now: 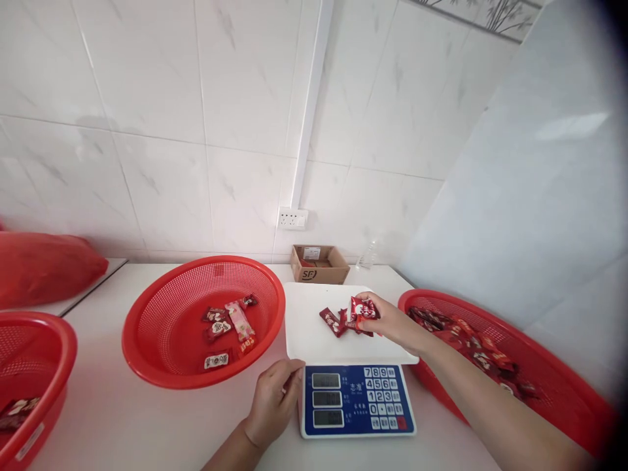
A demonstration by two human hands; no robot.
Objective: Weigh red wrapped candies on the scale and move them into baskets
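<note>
My right hand (385, 318) is closed on a small red snack packet (362, 307) above the white pan of the digital scale. More red packets (333, 322) lie on the pan (314, 347) just under and beside my fingers. My left hand (276, 396) has its fingers curled in, with the fingertips at the near left corner of the pan, beside the blue scale panel (360, 399). I see no item in it. Whether it presses on the scale, I cannot tell.
A red plastic basket (147, 356) with several packets stands left of the scale. Another red basket (540, 340), holding many packets, is at the right under my forearm. A third basket (69, 366) and a red bag (49, 268) are far left. Behind the pan sits a cardboard box (320, 273).
</note>
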